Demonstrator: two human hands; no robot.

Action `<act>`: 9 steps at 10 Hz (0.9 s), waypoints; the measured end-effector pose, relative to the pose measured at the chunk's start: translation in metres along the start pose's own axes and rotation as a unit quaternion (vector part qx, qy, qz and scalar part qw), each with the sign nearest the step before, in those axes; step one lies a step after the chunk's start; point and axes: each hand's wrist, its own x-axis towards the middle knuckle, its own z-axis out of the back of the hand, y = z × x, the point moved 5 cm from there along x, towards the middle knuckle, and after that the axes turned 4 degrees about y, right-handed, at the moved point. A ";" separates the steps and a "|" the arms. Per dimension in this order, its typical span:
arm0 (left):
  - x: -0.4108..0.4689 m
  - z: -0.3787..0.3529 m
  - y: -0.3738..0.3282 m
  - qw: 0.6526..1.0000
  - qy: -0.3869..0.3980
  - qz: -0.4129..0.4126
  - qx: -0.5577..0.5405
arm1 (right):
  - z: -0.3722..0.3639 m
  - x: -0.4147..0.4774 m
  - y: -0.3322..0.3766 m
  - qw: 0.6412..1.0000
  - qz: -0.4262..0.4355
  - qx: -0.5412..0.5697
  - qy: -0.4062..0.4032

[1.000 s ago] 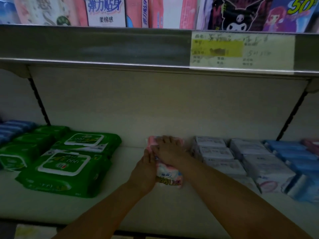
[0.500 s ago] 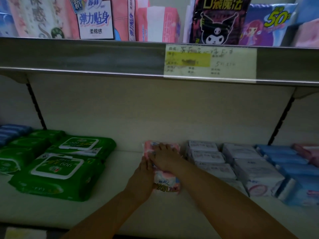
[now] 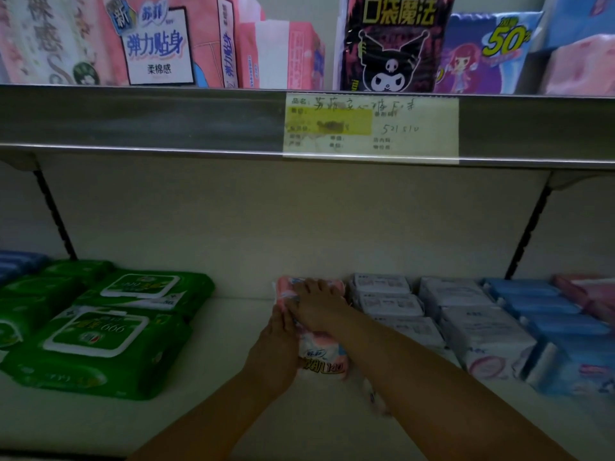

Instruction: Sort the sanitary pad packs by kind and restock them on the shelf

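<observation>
A short row of pink-and-white pad packs (image 3: 324,359) lies on the lower shelf (image 3: 213,414), running back to the rear wall. My left hand (image 3: 276,351) presses flat against the row's left side, fingers pointing to the back. Across the top of the row rests my right hand (image 3: 319,307), its fingers spread over the rear pack. To the right lie rows of white packs (image 3: 382,284), more white packs (image 3: 482,341) and blue packs (image 3: 545,307). A small pale thing (image 3: 376,395) shows blurred under my right forearm.
Green wipe packs (image 3: 96,341) are stacked at the left, with blue packs (image 3: 16,264) beyond them. The upper shelf (image 3: 133,118) carries a yellow price label (image 3: 369,128) and standing packs, pink (image 3: 156,41) and black (image 3: 389,44). Pink packs (image 3: 585,291) sit far right.
Both hands stay on the pink-and-white row in the same hold. The view has tilted up, showing more of the upper shelf.
</observation>
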 end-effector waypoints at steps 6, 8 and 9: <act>0.008 0.000 0.001 1.000 -0.014 0.014 0.019 | 0.009 0.003 -0.002 1.000 0.011 0.020 0.017; 0.004 0.007 0.009 0.999 0.005 -0.025 0.036 | 0.042 -0.023 -0.001 0.997 0.000 0.058 -0.053; 0.001 0.013 0.002 0.998 -0.005 -0.058 0.023 | 0.049 -0.035 -0.006 0.991 0.008 0.101 -0.088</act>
